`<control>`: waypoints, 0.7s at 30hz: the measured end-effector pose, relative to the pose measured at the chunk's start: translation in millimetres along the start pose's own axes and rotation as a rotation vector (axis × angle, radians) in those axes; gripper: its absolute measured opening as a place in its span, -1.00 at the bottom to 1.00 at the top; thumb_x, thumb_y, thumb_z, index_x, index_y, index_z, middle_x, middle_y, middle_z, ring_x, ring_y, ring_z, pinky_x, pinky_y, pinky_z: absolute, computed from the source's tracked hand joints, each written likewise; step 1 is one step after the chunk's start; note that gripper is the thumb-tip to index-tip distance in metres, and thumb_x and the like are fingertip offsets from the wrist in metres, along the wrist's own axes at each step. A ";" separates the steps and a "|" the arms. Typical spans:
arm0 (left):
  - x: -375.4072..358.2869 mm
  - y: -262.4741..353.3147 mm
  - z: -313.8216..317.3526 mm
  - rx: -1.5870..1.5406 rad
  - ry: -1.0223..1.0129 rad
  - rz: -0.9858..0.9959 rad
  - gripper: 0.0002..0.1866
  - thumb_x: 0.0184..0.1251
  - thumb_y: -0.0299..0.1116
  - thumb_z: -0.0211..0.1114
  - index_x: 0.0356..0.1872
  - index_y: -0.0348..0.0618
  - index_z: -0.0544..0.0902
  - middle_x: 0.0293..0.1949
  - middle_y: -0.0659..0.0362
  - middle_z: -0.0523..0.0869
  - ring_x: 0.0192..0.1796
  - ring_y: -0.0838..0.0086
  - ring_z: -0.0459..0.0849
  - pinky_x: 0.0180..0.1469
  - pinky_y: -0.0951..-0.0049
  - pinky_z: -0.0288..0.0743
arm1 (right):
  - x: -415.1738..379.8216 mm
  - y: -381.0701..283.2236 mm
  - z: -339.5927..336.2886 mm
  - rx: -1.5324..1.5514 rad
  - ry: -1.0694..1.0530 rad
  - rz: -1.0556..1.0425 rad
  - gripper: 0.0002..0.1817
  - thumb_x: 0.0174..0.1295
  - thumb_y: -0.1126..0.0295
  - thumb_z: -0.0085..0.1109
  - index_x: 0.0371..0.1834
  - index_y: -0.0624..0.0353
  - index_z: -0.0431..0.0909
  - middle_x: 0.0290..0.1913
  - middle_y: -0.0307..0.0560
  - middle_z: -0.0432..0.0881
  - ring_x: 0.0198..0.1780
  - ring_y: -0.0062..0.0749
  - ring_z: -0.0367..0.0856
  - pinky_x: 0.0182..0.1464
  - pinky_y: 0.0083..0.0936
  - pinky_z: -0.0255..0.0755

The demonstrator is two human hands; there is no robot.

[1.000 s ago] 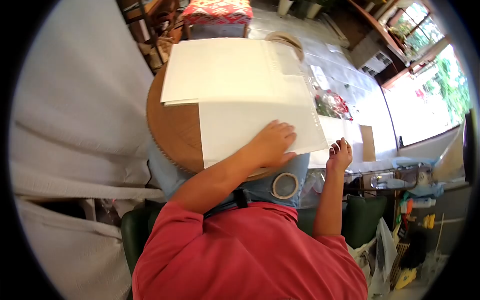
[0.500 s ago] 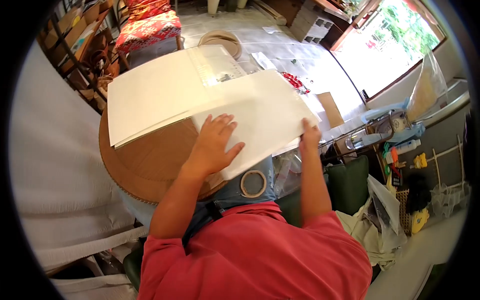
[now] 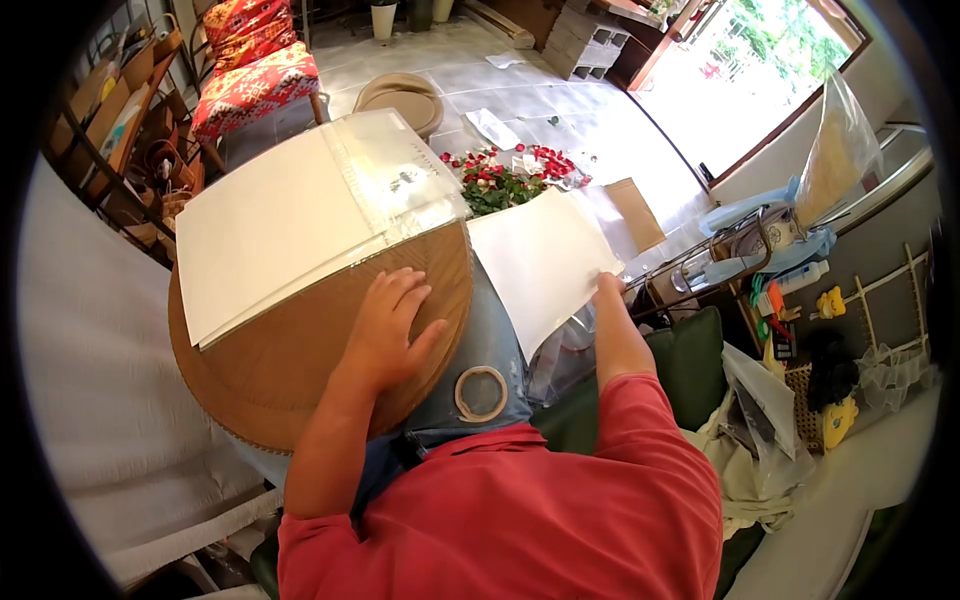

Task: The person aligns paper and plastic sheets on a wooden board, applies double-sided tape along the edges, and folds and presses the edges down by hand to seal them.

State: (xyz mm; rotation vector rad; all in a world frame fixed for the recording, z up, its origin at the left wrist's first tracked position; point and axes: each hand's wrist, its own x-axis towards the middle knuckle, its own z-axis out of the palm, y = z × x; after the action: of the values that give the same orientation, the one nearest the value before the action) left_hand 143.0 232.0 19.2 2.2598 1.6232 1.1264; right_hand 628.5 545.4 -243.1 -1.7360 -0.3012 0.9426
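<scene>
My right hand [image 3: 608,287] pinches the right edge of a white sheet [image 3: 548,262], which hangs off to the right of the round wooden table [image 3: 300,375]. Fingers spread, my left hand [image 3: 392,325] is over the bare brown tabletop near its right side and holds nothing. A stack of large white sheets [image 3: 265,235] lies on the far part of the table. Clear plastic sleeves [image 3: 395,165] cover the stack's right end. On my lap rests a roll of tape [image 3: 481,394].
Red and green flowers [image 3: 510,180] lie on the floor beyond the sheet. A brown cardboard piece [image 3: 635,215] is beside them. A patterned red chair [image 3: 255,80] stands at the back left, and a cluttered rack [image 3: 745,260] is at the right.
The white sheet has moved right, off the table, in my right hand. My left hand has let go of it and is now over the bare tabletop. More of the flowers shows.
</scene>
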 end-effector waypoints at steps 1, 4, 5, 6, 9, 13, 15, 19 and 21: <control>-1.3 0.1 -0.3 0.000 -0.004 -0.008 -0.51 0.40 -0.19 0.49 0.19 -0.34 0.69 0.34 -0.12 0.66 0.47 -0.06 0.54 0.60 -0.13 0.28 | 2.3 4.3 2.4 0.042 0.124 0.088 -0.45 0.35 0.54 0.16 0.44 0.25 0.47 0.28 0.06 0.69 0.12 -0.07 0.79 0.03 -0.10 0.71; 1.1 -0.4 -2.7 -0.008 -0.010 -0.034 -0.51 0.37 -0.21 0.50 0.18 -0.35 0.69 0.33 -0.12 0.66 0.45 -0.08 0.55 0.58 -0.10 0.31 | 9.4 15.8 11.6 0.145 0.173 0.175 -0.48 0.31 0.44 0.29 0.38 0.19 0.58 0.30 -0.05 0.74 0.16 -0.15 0.76 0.16 -0.04 0.65; 2.1 -0.1 -3.2 -0.022 -0.017 -0.048 -0.51 0.37 -0.23 0.51 0.18 -0.36 0.69 0.33 -0.12 0.66 0.45 -0.09 0.54 0.58 -0.08 0.32 | 12.5 18.2 15.5 0.166 0.213 0.195 -0.48 0.33 0.43 0.28 0.38 0.22 0.58 0.30 -0.04 0.74 0.18 -0.13 0.76 0.19 -0.01 0.63; 2.4 0.5 -2.9 -0.020 -0.021 -0.052 -0.51 0.37 -0.23 0.51 0.18 -0.36 0.69 0.33 -0.12 0.66 0.45 -0.09 0.54 0.58 -0.08 0.32 | 12.3 16.4 18.6 0.116 0.270 0.208 -0.50 0.36 0.45 0.24 0.39 0.23 0.57 0.29 0.03 0.73 0.20 -0.08 0.75 0.22 -0.01 0.64; 4.2 2.2 -0.4 -0.017 -0.061 -0.074 -0.51 0.35 -0.23 0.52 0.18 -0.36 0.69 0.31 -0.12 0.66 0.45 -0.10 0.54 0.58 -0.06 0.33 | 81.7 49.2 13.8 0.124 0.210 0.180 -0.50 0.38 0.46 0.22 0.40 0.23 0.57 0.30 0.06 0.72 0.21 -0.06 0.75 0.23 0.00 0.65; 6.8 4.0 2.6 -0.023 -0.109 -0.087 -0.50 0.33 -0.23 0.53 0.18 -0.34 0.69 0.32 -0.12 0.65 0.45 -0.10 0.54 0.59 -0.09 0.33 | 23.6 18.8 20.2 0.210 0.208 0.179 -0.48 0.39 0.46 0.21 0.43 0.23 0.55 0.31 0.03 0.71 0.21 -0.07 0.74 0.26 -0.04 0.64; 8.0 3.1 3.5 -0.025 -0.127 -0.089 -0.50 0.33 -0.23 0.54 0.19 -0.33 0.69 0.33 -0.12 0.65 0.45 -0.10 0.54 0.59 -0.10 0.32 | 26.7 19.4 22.8 0.237 0.174 0.145 -0.47 0.38 0.47 0.21 0.44 0.24 0.53 0.35 0.08 0.68 0.24 -0.08 0.73 0.29 -0.07 0.63; 8.7 2.1 5.0 -0.010 -0.136 -0.089 -0.49 0.35 -0.21 0.53 0.20 -0.32 0.68 0.33 -0.11 0.65 0.45 -0.09 0.55 0.60 -0.10 0.32 | 36.0 29.4 22.1 0.127 0.007 -0.050 -0.41 0.36 0.47 0.26 0.47 0.28 0.47 0.40 0.13 0.63 0.29 -0.04 0.70 0.34 -0.07 0.60; 9.2 1.7 4.8 0.006 -0.139 -0.084 -0.49 0.35 -0.21 0.52 0.20 -0.32 0.68 0.33 -0.11 0.65 0.45 -0.08 0.55 0.60 -0.10 0.31 | 40.2 32.8 25.1 0.068 0.209 -0.054 -0.26 0.23 0.43 0.33 0.54 0.25 0.40 0.46 0.22 0.55 0.36 0.04 0.66 0.36 -0.09 0.58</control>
State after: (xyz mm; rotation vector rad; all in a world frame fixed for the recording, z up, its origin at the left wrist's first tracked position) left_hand 148.6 240.7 21.1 2.1965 1.6523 0.9249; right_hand 628.7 574.9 -292.7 -1.7382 -0.1762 0.7175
